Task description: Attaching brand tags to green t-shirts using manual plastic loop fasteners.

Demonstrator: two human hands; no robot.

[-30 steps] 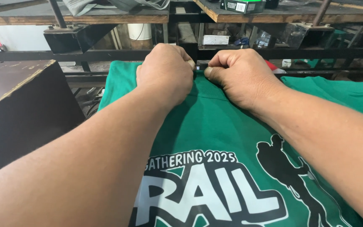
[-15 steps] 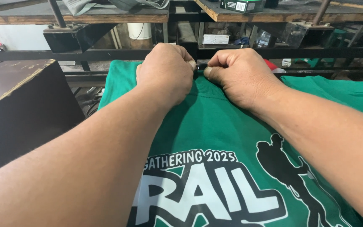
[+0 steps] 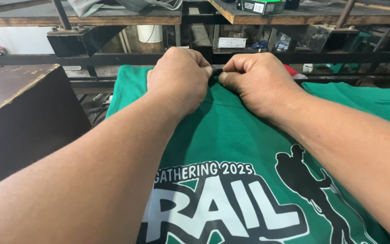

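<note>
A green T-shirt (image 3: 231, 131) with a white and black print lies flat in front of me, its collar at the far end. My left hand (image 3: 179, 79) and my right hand (image 3: 258, 81) sit side by side on the collar, both with fingers curled tight, pinching the fabric at the neckline between thumbs and fingertips. A small dark bit shows between the two thumbs. The shirt's lower part runs out of the frame's bottom edge.
A dark wooden platen (image 3: 19, 113) stands at the left. Black metal bars (image 3: 91, 58) cross behind the shirt. Wooden boards (image 3: 113, 18) with a small box (image 3: 260, 6) lie above. Another green garment (image 3: 371, 99) lies at the right.
</note>
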